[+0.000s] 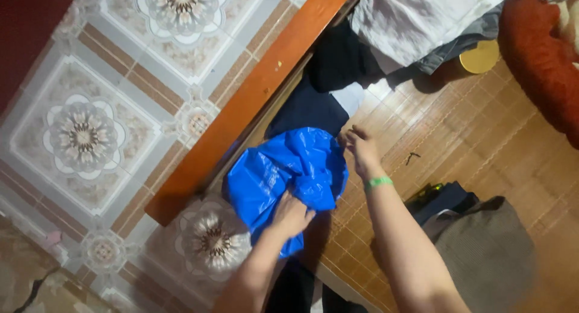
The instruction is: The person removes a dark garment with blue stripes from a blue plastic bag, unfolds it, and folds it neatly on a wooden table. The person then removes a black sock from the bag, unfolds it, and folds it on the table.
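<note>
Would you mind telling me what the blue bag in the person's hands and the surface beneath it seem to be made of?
The crumpled blue bag, gripped by the left hand and touched by the right hand, looks like thin glossy plastic: it creases sharply and shines. The brown slatted mat looks like woven bamboo or reed, judging by its fine parallel strips.

Both forearms are bare, with no sleeves visible up to the frame edge at 6 o'clock. The right hand (360,150) carries a narrow bright green band on its wrist. The left hand (291,215) has no ring, watch or glove that can be made out.
</note>
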